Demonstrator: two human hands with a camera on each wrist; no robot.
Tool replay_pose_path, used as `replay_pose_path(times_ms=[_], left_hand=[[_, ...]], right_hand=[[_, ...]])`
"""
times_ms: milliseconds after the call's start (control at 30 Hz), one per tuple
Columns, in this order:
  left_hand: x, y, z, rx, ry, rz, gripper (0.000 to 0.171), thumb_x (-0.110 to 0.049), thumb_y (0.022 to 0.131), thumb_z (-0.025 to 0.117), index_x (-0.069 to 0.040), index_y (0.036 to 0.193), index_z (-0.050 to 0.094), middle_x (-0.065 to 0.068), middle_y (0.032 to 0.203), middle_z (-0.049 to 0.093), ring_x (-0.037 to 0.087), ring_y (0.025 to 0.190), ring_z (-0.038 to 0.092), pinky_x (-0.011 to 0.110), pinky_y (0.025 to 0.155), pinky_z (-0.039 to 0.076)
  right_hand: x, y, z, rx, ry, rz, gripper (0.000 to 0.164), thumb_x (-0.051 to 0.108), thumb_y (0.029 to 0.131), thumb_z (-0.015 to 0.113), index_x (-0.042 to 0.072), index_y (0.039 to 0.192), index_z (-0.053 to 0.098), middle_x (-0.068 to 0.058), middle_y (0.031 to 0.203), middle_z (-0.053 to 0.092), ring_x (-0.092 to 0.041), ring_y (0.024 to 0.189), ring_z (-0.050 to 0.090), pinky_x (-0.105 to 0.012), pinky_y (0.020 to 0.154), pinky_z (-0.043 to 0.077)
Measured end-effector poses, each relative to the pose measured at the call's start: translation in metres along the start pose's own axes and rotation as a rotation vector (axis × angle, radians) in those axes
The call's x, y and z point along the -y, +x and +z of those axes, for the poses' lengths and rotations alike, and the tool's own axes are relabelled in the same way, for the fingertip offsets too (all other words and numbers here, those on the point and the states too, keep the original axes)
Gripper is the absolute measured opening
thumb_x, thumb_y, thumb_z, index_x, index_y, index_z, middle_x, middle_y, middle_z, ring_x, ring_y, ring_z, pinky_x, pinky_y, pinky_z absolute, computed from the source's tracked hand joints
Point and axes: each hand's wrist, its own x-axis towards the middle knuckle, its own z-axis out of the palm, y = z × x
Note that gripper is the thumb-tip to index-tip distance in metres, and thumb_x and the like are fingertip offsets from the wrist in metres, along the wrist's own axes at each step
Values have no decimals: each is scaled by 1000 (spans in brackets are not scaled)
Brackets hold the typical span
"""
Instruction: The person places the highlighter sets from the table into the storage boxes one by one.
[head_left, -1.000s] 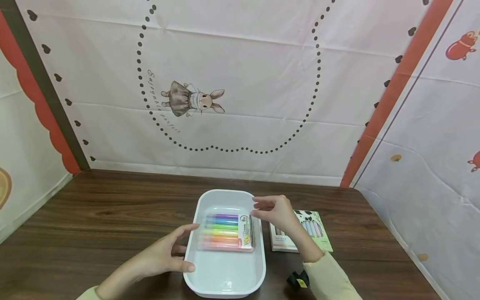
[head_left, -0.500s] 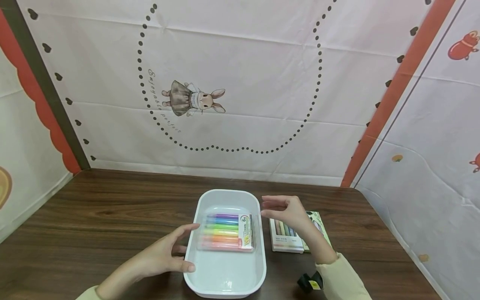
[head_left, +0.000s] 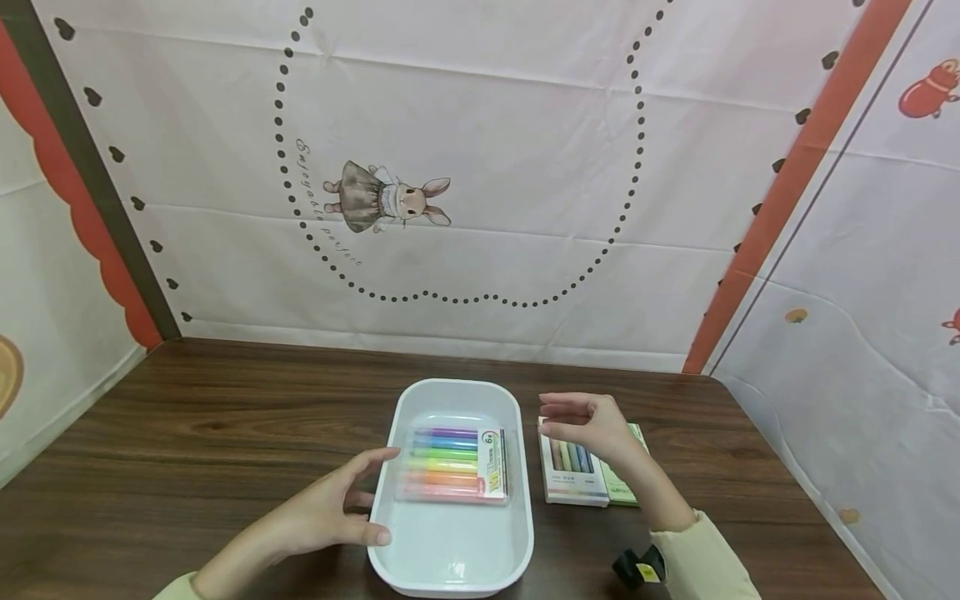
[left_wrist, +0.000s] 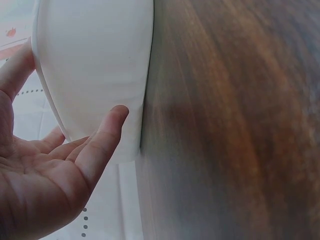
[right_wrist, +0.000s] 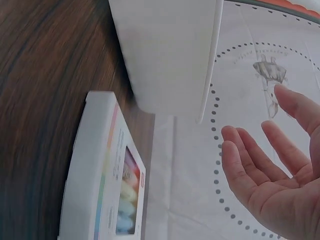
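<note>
A white plastic tray (head_left: 457, 542) stands on the brown wooden table. Inside lies a clear pack of rainbow-coloured pens (head_left: 450, 467) with a white label. My left hand (head_left: 322, 508) rests at the tray's left side, thumb and forefinger touching its rim, the other fingers loosely spread along the outer wall (left_wrist: 95, 70). To the right of the tray, my right hand (head_left: 592, 423) hovers above a white box (head_left: 576, 483), holding nothing, its fingers loosely bent. Coloured sticks show through that box's window (right_wrist: 129, 200). A green box (head_left: 621, 492) sits beside it, partly hidden by my right forearm.
A black device with a yellow label (head_left: 637, 568) is at my right sleeve. Behind the wooden table (head_left: 247, 400) hangs a white cloth (head_left: 495, 183) printed with a rabbit and dotted lines. More printed cloth rises at the left and right.
My right hand has moved rightward, from the tray's right rim to above the white box. My left hand, the tray and the pack of pens have stayed in place.
</note>
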Motion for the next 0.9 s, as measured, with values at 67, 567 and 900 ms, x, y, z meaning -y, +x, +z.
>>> replay_pose_path(times_ms=[67, 567, 900], left_hand=[[0, 0, 0, 0, 3, 1, 86, -15, 75, 74, -5, 142, 20, 39, 140, 14, 41, 107, 52, 36, 73, 51], [-1, 0, 0, -5, 6, -9, 86, -15, 75, 74, -5, 142, 20, 40, 139, 14, 41, 107, 52, 37, 73, 51], [-1, 0, 0, -4, 12, -14, 86, -16, 75, 75, -6, 142, 21, 39, 139, 15, 42, 107, 52, 38, 73, 51]], right_hand=[[0, -2, -3, -2, -4, 4, 47, 16, 76, 74, -1, 117, 59, -19, 110, 63, -25, 95, 63, -33, 77, 51], [-9, -12, -25, -9, -27, 38, 51, 20, 78, 72, -1, 122, 55, -22, 116, 59, -27, 101, 60, -38, 85, 48], [-17, -19, -33, -6, -6, 36, 53, 17, 79, 71, -4, 124, 51, -27, 120, 55, -28, 102, 60, -31, 82, 49]])
